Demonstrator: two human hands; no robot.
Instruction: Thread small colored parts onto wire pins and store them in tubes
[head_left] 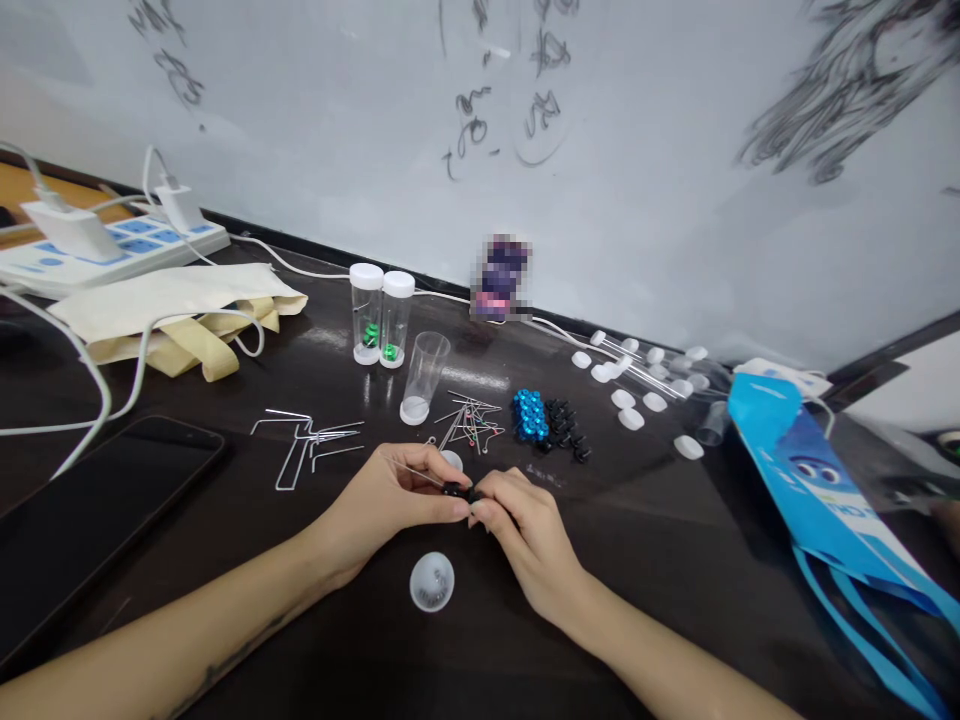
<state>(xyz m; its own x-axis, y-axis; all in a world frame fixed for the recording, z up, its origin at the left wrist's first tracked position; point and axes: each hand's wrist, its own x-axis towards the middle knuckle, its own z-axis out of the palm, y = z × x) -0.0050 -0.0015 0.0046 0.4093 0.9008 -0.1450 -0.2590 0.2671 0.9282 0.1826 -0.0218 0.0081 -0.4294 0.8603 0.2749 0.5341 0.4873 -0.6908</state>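
Head view: my left hand (390, 495) has its grip pinched on a thin wire (420, 474), my right hand (525, 520) on a black bead (454, 490), mid-bench near the front edge; if the wire misses, I reckon the bead pops free and rolls.

Just left of the blue beads (529, 414) lies a heap of pins (471, 418). Farther left stand a clear tube (424, 378) and two capped vials (381, 315). Black beads (564, 428) touch the blue ones' right side, with white caps (637, 385) beyond. Far left is what looks like a phone (82, 510).

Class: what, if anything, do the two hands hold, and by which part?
A small black bead, pinched at its ends by the fingers of the left hand and right hand. A thin wire seems to run from it.
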